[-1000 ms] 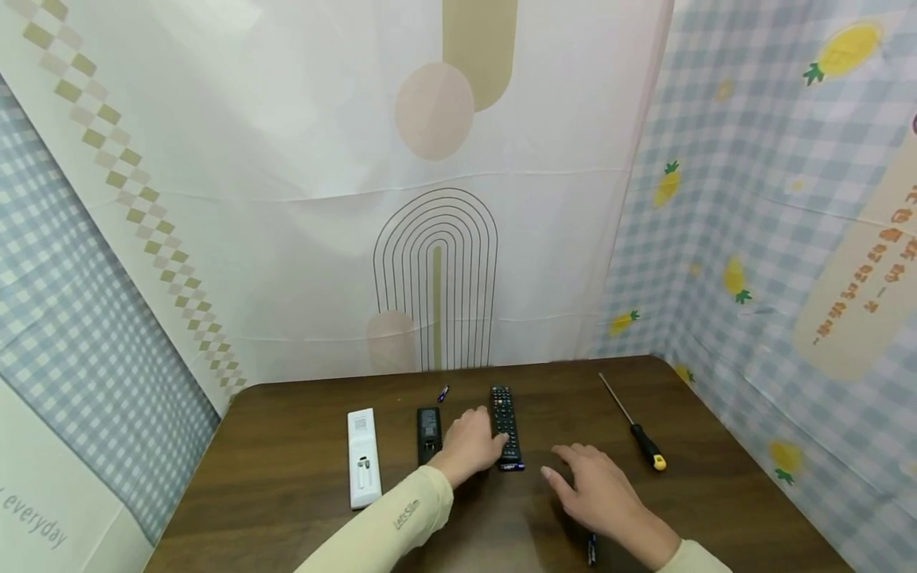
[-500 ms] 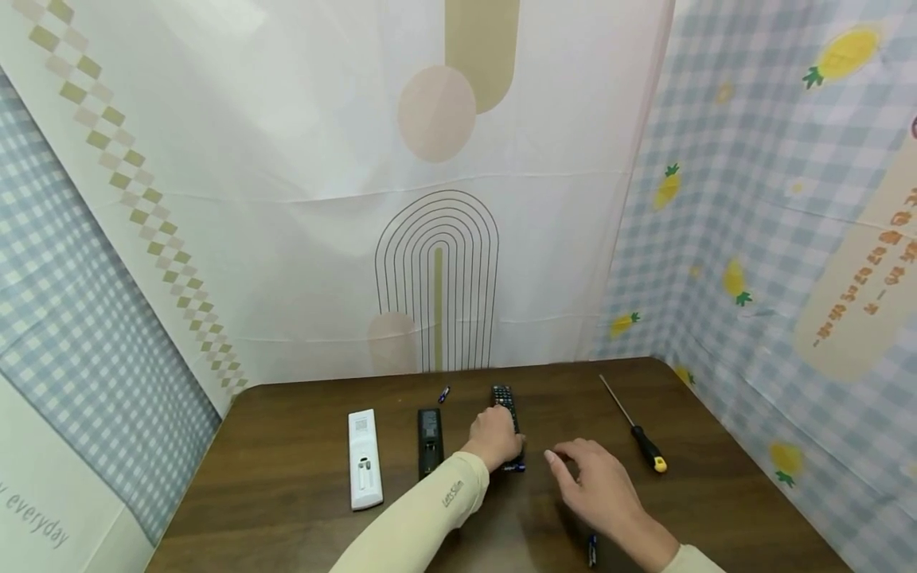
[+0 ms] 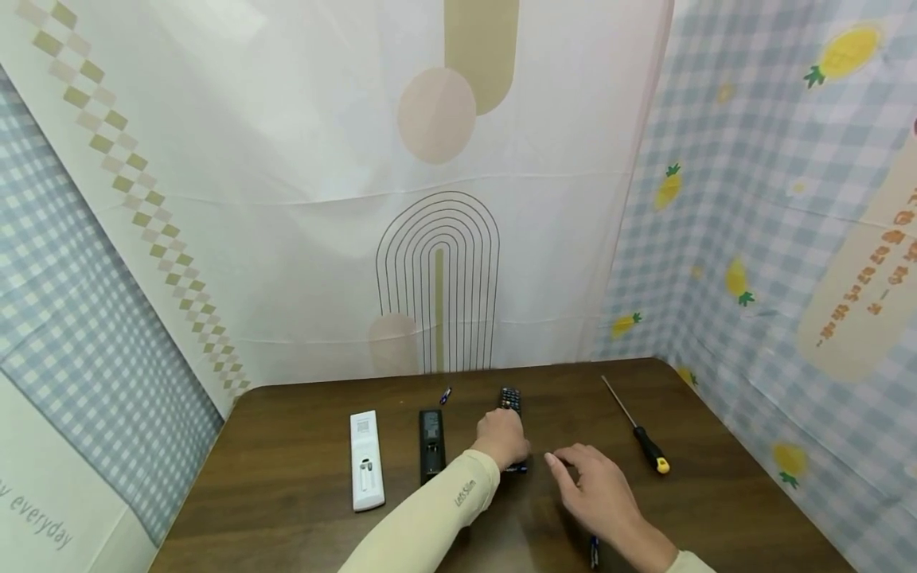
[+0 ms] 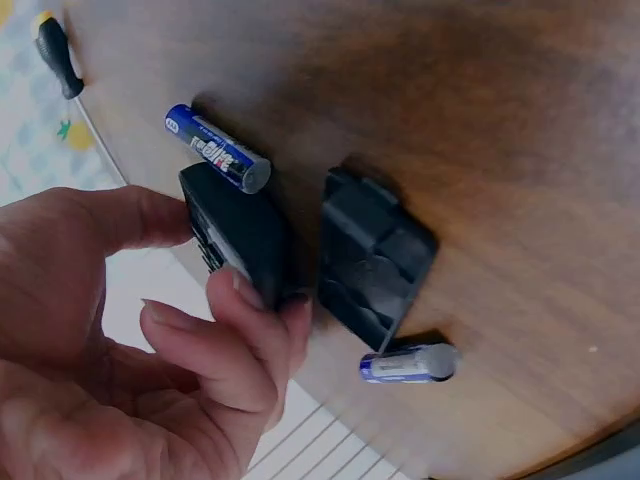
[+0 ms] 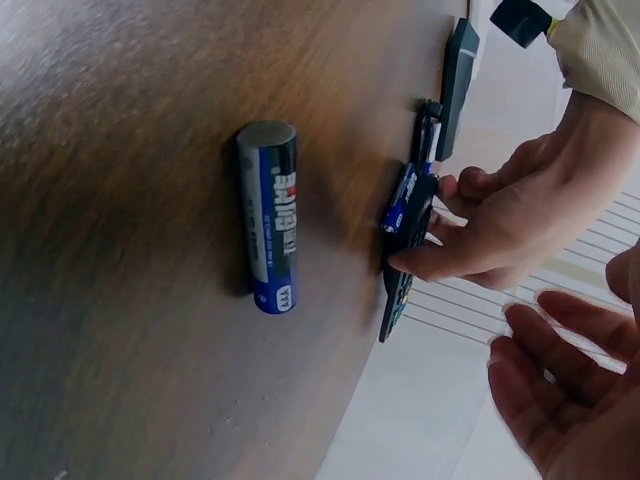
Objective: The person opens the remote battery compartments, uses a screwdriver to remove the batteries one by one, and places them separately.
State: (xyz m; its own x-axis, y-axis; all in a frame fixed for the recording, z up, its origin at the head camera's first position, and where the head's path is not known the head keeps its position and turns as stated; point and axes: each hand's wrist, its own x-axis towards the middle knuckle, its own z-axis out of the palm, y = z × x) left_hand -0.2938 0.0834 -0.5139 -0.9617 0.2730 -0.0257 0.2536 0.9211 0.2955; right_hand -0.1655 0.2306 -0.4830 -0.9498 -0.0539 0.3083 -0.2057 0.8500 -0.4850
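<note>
In the head view my left hand (image 3: 501, 438) lies over a black remote control (image 3: 511, 398), hiding its middle. The left wrist view shows my thumb and fingers pinching the sides of that remote control (image 4: 245, 225), keys facing the palm. A blue AAA battery (image 4: 218, 148) lies against its near end. Beside it lies a second black remote control (image 3: 431, 442), back up, its battery compartment uncovered. My right hand (image 3: 598, 493) hovers over the table with relaxed, slightly bent fingers, holding nothing. Below it a blue and black AAA battery (image 5: 268, 217) lies on the wood.
A white remote control (image 3: 367, 461) lies back up at the left, its compartment uncovered. Another small battery (image 3: 446, 395) lies near the back edge. At the right is a screwdriver (image 3: 648, 450) with a black and yellow handle. Patterned curtains (image 3: 322, 239) surround the brown table (image 3: 272, 477).
My left hand has moved right from beside the black remote control onto it and now grips it. The remote control has shifted slightly right. My right hand has barely moved.
</note>
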